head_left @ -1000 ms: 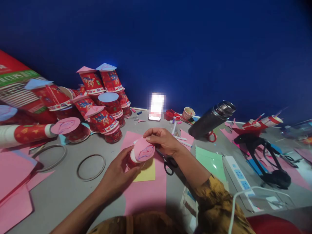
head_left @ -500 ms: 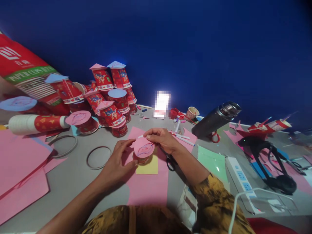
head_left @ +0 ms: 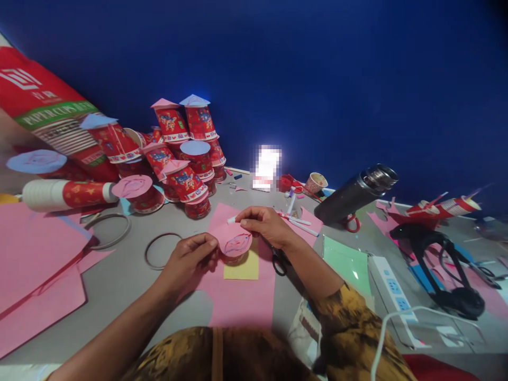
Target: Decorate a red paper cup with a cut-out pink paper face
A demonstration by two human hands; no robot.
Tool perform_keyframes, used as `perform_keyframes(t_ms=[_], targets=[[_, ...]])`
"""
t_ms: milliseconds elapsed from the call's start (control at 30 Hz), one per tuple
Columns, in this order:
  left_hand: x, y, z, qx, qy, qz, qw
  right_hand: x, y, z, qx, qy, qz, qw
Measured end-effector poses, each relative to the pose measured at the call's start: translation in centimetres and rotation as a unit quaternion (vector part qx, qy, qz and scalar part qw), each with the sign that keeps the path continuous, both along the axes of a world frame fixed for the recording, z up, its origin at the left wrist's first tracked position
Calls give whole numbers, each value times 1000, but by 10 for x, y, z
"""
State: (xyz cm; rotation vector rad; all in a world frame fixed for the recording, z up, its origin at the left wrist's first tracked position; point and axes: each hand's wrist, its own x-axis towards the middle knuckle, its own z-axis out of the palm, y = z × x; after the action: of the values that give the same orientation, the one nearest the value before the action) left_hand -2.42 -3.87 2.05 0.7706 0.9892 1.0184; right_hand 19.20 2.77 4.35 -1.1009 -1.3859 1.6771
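A pink paper disc [head_left: 227, 238] with a coloured scribbled drawing lies over a paper cup [head_left: 234, 260], most of which it hides. My left hand [head_left: 191, 258] pinches the disc's left edge between thumb and fingers. At the disc's upper right edge, my right hand [head_left: 265, 226] also has its thumb and fingers closed on the paper. Under the cup is a yellow paper square [head_left: 243, 271] on a larger pink sheet [head_left: 248, 309]. Black-handled scissors [head_left: 279, 263] lie just below my right wrist.
Stacked red paper cups [head_left: 186, 182] with paper tops stand at the back left. Pink sheets [head_left: 35, 254] and rings [head_left: 159, 251] lie leftward. A dark thermos [head_left: 349, 197], a green sheet [head_left: 345, 264], a power strip [head_left: 392, 288] and a black headset [head_left: 440, 275] are rightward.
My left hand has moved from around the cup's side to the disc's left edge, its fingers now closed together. My right hand stays at the disc's upper right edge. The view shifts slightly.
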Motion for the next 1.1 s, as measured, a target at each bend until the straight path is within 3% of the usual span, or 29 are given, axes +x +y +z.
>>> perform_keyframes(t_ms=[600, 1100], targets=[[0, 4, 1, -55, -33, -8, 998, 4, 4, -1, -3, -53, 30, 998], [2, 4, 1, -56, -39, -1, 998, 0, 9, -16, -57, -12, 37, 998]])
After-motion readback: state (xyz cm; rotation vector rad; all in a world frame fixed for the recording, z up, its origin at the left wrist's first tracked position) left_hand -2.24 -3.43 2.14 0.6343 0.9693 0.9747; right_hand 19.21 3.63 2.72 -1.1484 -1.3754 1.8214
